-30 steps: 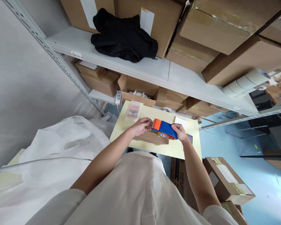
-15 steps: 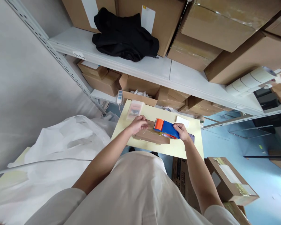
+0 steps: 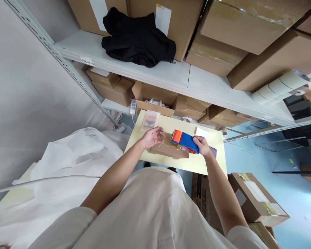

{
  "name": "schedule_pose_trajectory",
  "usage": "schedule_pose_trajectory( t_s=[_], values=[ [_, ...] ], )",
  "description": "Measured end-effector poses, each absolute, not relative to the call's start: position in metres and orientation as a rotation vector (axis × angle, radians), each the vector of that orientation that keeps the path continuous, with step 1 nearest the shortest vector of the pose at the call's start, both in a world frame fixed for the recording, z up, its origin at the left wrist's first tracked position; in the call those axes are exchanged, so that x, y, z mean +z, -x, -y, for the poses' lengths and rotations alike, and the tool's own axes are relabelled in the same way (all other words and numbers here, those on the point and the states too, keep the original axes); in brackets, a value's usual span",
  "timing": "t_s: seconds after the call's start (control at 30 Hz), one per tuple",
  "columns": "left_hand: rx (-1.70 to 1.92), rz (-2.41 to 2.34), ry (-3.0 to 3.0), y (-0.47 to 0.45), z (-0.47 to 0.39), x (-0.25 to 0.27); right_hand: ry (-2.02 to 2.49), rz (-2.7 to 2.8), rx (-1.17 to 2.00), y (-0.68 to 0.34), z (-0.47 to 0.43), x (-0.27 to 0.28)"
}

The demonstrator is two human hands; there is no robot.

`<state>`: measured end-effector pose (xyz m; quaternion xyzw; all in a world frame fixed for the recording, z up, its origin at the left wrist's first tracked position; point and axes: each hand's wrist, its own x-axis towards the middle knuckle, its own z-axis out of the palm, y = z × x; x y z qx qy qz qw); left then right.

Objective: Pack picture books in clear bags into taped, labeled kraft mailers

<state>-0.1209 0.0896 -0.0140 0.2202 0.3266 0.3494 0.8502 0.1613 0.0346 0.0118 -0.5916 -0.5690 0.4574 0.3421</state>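
My right hand grips the end of a blue and orange tape dispenser, held over a brown cardboard box. The dispenser's orange flap and toothed edge point left, and part of its tape roll shows underneath. My left hand is at the left end of the box, palm partly turned up, fingers loosely curled and apart. Nothing shows in it, and whether it touches the box I cannot tell. Clear tape shines on the box top. Both lie above a pale yellow table.
On the table are a clear packet, a white pad and a phone. Behind it runs a shelf with cartons and a black garment. White plastic sheeting lies left; taped cartons stand right.
My left hand has opened, its fingers spreading and palm turning up more. The tape dispenser and my right hand have barely moved.
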Motion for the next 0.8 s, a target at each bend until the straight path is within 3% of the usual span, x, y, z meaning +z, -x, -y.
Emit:
schedule_pose_trajectory(
  t_s=[0.4, 0.8],
  values=[
    [0.858, -1.107, -0.784, 0.139, -0.083, -0.016, 1.577, 1.648, 1.136, -0.143, -0.042, 0.026],
    [0.951, -1.333, -0.838, 0.171, -0.092, -0.068, 1.77, 1.913, 0.876, -0.118, -0.047, 0.048]
  ],
)
